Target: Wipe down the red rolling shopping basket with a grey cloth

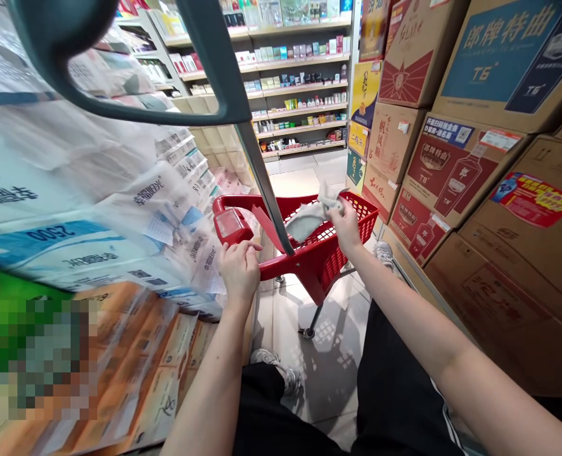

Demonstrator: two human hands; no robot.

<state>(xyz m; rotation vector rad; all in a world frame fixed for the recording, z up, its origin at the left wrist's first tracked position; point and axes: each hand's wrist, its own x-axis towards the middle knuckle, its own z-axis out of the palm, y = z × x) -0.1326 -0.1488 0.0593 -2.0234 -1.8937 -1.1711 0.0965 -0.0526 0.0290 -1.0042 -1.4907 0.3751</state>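
Note:
A red shopping basket (331, 259) on wheels stands before me, with openwork sides and a thick red rim handle. My left hand (241, 269) is closed over the near left corner of that handle, beside a red block-shaped part (233, 225). Above the basket, my right hand (346, 228) pinches a crumpled, light grey-green, cloth-like item (306, 220); its exact kind does not show. The item hangs over the basket's opening. From the basket a metal pole (261, 171) rises to a grey loop handle (142, 114) close to the camera, which neither hand touches.
White plastic-wrapped packs (95, 209) are piled on the left, above orange packs (119, 354). Stacked cardboard cartons (452, 171) line the right side. Shelves of small goods (300, 82) stand ahead, across the tiled floor (285, 342). My feet straddle the basket's rear.

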